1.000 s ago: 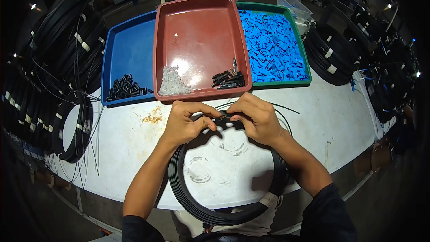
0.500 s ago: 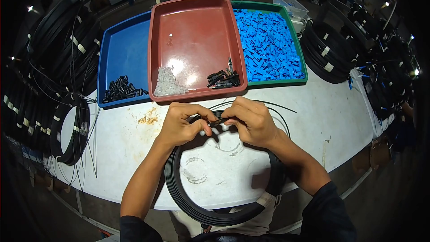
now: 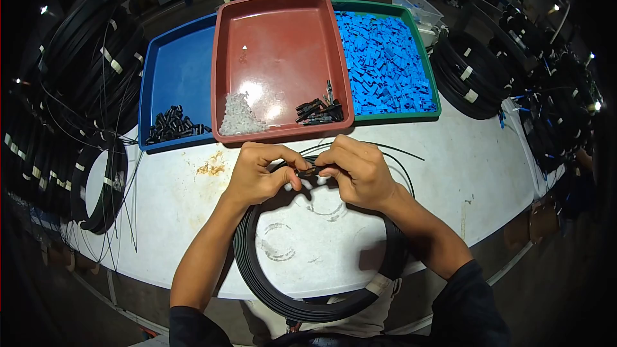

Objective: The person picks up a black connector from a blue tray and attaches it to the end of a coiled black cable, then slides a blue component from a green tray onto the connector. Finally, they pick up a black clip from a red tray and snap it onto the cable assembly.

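A small black connector-like piece (image 3: 310, 171) is pinched between my two hands above the far side of a coil of black cable (image 3: 308, 311). My left hand (image 3: 263, 173) has its thumb and index finger closed at the left of the piece. Opposite it, my right hand (image 3: 361, 170) grips the piece's right side with curled fingers. Fingertips cover much of the piece, so its exact form is hard to make out. A loose cable end (image 3: 405, 153) sticks out past my right hand. White tape (image 3: 379, 284) binds the coil at its near right.
Beyond my hands stand a blue tray (image 3: 183, 58) with black sleeves, a red tray (image 3: 283, 38) with clear small parts and black connectors, and a green tray (image 3: 427, 115) full of blue clips. More cable coils (image 3: 472, 77) flank the white table (image 3: 450, 173).
Both hands stay in nearly the same place on the small black piece. The fingers have shifted slightly, and a little more of the piece shows between them.
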Demonstrator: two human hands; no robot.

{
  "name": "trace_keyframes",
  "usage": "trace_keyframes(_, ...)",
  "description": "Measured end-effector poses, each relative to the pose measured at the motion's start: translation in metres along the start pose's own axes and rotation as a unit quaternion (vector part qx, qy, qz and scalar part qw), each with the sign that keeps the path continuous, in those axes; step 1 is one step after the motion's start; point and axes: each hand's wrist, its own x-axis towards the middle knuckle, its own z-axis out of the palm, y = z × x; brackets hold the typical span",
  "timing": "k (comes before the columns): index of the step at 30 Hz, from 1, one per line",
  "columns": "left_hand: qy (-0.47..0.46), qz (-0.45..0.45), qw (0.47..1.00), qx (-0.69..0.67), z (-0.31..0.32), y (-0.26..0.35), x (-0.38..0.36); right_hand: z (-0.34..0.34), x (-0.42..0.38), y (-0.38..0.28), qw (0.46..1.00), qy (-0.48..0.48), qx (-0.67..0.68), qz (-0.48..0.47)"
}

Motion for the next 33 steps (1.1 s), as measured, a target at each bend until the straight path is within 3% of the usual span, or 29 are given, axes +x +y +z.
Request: trace_keyframes(33,-0.014,0.019,1.0,0.018,-0.0028,0.0004,0.0012,0.0004,0.0006,0.001,1.0,-0.001,0.0,0.006)
